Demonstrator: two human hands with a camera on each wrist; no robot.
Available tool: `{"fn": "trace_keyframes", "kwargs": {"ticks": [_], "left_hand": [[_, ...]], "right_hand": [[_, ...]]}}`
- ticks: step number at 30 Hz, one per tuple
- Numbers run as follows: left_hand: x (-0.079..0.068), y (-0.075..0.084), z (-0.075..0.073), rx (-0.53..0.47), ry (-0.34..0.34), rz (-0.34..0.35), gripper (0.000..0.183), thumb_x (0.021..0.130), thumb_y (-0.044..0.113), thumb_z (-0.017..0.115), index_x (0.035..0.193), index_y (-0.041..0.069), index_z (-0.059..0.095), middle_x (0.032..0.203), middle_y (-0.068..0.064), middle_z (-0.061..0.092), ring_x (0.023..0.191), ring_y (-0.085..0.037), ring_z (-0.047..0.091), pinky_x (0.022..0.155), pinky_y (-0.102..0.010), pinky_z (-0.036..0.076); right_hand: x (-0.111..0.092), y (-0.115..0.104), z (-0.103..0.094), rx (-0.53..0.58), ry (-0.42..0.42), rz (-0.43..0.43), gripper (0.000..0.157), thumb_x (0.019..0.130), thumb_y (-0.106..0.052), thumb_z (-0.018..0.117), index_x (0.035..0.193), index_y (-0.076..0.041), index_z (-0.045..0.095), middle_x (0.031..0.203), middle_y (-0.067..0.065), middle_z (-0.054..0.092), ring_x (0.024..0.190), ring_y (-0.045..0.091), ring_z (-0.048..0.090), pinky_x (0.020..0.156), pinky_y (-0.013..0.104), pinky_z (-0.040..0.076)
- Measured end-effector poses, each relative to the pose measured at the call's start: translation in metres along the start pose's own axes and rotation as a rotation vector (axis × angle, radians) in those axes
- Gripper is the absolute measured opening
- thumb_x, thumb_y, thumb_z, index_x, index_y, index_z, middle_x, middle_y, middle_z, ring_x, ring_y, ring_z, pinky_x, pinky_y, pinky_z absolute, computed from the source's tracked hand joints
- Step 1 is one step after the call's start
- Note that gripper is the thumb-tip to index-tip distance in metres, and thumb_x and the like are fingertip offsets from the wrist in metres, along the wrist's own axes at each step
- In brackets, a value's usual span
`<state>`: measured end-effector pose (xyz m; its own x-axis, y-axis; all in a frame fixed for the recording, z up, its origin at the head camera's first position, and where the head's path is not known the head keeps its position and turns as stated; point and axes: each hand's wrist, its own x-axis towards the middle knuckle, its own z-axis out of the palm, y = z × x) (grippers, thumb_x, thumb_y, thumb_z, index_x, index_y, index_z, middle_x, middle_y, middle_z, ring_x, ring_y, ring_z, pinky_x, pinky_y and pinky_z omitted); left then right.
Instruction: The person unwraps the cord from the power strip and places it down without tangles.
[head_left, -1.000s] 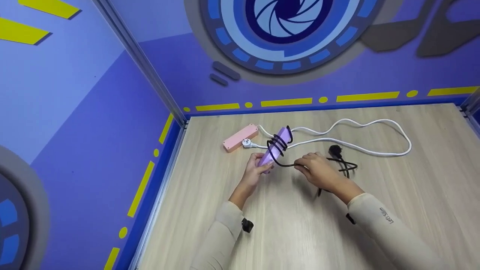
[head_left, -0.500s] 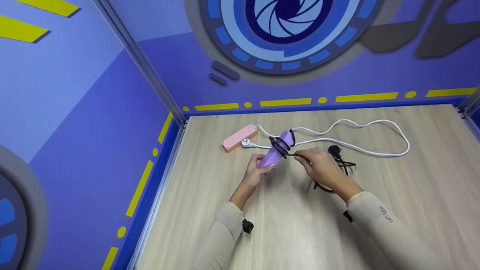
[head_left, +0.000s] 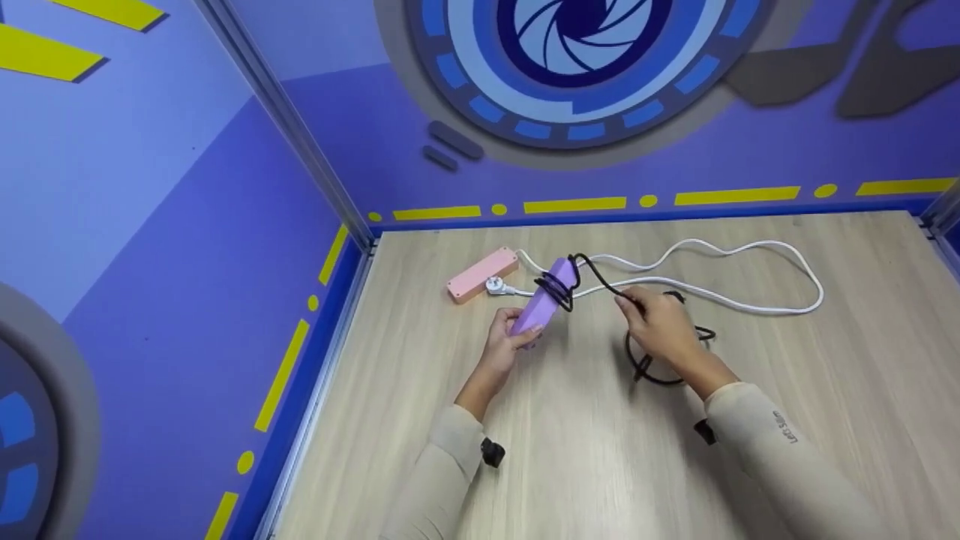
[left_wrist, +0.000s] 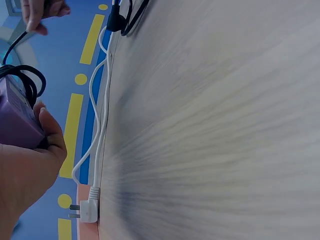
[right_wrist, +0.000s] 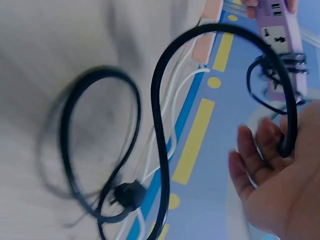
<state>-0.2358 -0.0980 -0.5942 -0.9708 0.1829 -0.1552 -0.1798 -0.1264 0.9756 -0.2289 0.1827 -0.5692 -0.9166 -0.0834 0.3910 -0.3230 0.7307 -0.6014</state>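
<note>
My left hand (head_left: 502, 345) grips the near end of a purple power strip (head_left: 534, 311), holding it tilted above the table. Several turns of its black cord (head_left: 555, 291) wrap the strip's middle. From the strip's far end the cord runs to my right hand (head_left: 661, 324), which pinches it off to the right. Slack cord loops down below that hand, plainly seen in the right wrist view, where the black plug (right_wrist: 131, 194) lies at the table. Sockets and USB ports on the strip (right_wrist: 278, 32) show there too.
A pink power strip (head_left: 480, 276) lies at the back left of the wooden table (head_left: 570, 450). Its white plug (head_left: 495, 286) rests against it, and its white cord (head_left: 806, 270) stretches right in a long loop behind my hands. Patterned walls (head_left: 600, 176) border the back and left.
My right hand has first risen slightly, then drawn right, still pinching the cord. The cord's free length now leaves from the strip's far end instead of its near side. The left hand has barely moved.
</note>
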Motion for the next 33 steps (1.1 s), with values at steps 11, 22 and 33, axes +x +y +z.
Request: {"fn": "trace_keyframes", "kwargs": {"ticks": [11,22,33], "left_hand": [[0.002,0.002,-0.009,-0.009,0.05,-0.017,0.042,0.1,0.006,0.067,0.132,-0.003,0.042,0.109,-0.006,0.064,0.09,-0.01,0.067,0.081,-0.024,0.052],[0.002,0.005,-0.02,-0.007,0.115,0.002,0.041,0.099,0.007,0.067,0.132,-0.001,0.044,0.118,-0.012,0.066,0.094,-0.012,0.068,0.083,-0.026,0.053],[0.006,0.0,-0.017,-0.038,0.11,0.027,0.041,0.096,0.0,0.068,0.128,-0.004,0.043,0.102,-0.003,0.064,0.083,-0.007,0.067,0.076,-0.024,0.053]], "right_hand": [[-0.031,0.051,-0.014,-0.086,-0.221,0.127,0.019,0.106,-0.02,0.065,0.097,-0.006,0.074,0.085,0.012,0.071,0.079,0.029,0.062,0.075,0.055,0.05],[-0.045,0.077,-0.025,-0.029,-0.247,0.138,0.015,0.104,-0.018,0.068,0.098,-0.007,0.077,0.084,0.006,0.072,0.079,0.021,0.059,0.077,0.043,0.048],[-0.044,0.075,-0.031,-0.038,-0.275,0.112,0.019,0.102,-0.015,0.07,0.114,-0.003,0.077,0.104,0.015,0.079,0.097,0.033,0.072,0.085,0.052,0.055]]}}
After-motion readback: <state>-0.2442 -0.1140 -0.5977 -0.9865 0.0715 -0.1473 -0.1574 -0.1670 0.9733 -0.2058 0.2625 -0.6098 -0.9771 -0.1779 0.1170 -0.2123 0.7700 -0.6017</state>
